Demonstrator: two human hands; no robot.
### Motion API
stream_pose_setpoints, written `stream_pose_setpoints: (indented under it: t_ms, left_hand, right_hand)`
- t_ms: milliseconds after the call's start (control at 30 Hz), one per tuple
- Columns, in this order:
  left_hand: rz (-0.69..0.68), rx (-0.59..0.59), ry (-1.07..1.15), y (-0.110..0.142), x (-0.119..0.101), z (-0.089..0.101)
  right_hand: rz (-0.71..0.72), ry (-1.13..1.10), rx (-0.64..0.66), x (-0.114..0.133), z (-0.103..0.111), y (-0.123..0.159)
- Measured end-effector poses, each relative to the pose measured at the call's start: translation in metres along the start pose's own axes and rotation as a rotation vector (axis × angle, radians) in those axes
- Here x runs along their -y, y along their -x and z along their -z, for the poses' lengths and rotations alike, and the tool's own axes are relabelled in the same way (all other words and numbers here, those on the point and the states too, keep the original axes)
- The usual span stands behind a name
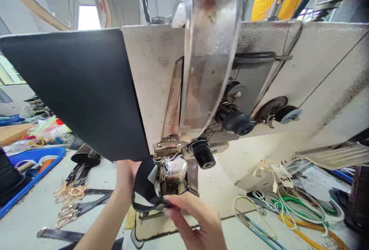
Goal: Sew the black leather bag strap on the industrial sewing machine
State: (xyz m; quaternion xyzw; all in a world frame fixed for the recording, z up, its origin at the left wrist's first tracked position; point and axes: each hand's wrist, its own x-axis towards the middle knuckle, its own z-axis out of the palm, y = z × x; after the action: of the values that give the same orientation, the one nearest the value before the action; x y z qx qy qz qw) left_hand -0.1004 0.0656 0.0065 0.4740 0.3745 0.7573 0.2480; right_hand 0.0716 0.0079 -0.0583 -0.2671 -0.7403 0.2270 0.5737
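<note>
A big black sheet [77, 88] of stiff material stands up and fans out to the left of a worn white sewing machine [288, 88]. Its lower corner runs down to the shiny metal presser foot [170, 175] under the machine head. My left hand [127, 175] grips the sheet's lower edge just left of the foot. My right hand [196, 219] pinches the curved black edge below the foot, fingertips touching it. A clear curved guard [207, 50] covers the front of the machine head.
Black straps with gold buckles [72, 200] lie on the table at left, beside a blue tray [37, 165] of small items. Coloured cords and scissors [273, 211] lie at right. Black tension knobs [239, 123] stick out from the machine.
</note>
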Motion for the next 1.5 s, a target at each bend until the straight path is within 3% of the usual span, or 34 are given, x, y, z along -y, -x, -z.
stream_pose_setpoints:
  t_ms: [100,167,233,367,600,767,1067,1133,1233,1500]
  left_hand:
    - [-0.273,0.089,-0.102,0.042,-0.030,0.026]
    - [-0.442,0.370,-0.397,0.060,-0.048,0.038]
    - [-0.583,0.592,-0.652,0.065,-0.057,0.044]
    - [-0.711,0.728,-0.754,0.059,-0.057,0.041]
    - [-0.705,0.788,-0.778,0.057,-0.058,0.035]
    - [-0.727,0.756,-0.817,0.056,-0.062,0.035]
    - [-0.577,0.684,-0.873,0.060,-0.060,0.036]
    - [-0.555,0.674,-0.843,0.059,-0.058,0.034]
    - [-0.551,0.674,-0.799,0.061,-0.055,0.033]
    - [-0.670,0.581,-0.752,0.075,-0.050,0.027]
  right_hand:
    - [-0.016,-0.020,-0.034,0.002,0.008,0.001]
    - [-0.054,-0.008,-0.037,0.004,0.012,0.000]
    - [-0.086,0.000,-0.015,0.007,0.013,-0.002]
    - [-0.092,-0.063,-0.040,0.017,0.014,-0.011]
    - [-0.413,-0.459,-0.208,0.033,0.008,-0.020]
    - [-0.498,-0.535,-0.236,0.036,0.005,-0.017]
    - [-0.530,-0.552,-0.245,0.039,0.004,-0.022]
    - [-0.491,-0.518,-0.220,0.035,0.005,-0.022]
    - [-0.321,-0.402,-0.194,0.030,0.005,-0.017]
    - [0.160,0.196,-0.219,0.031,0.005,-0.003]
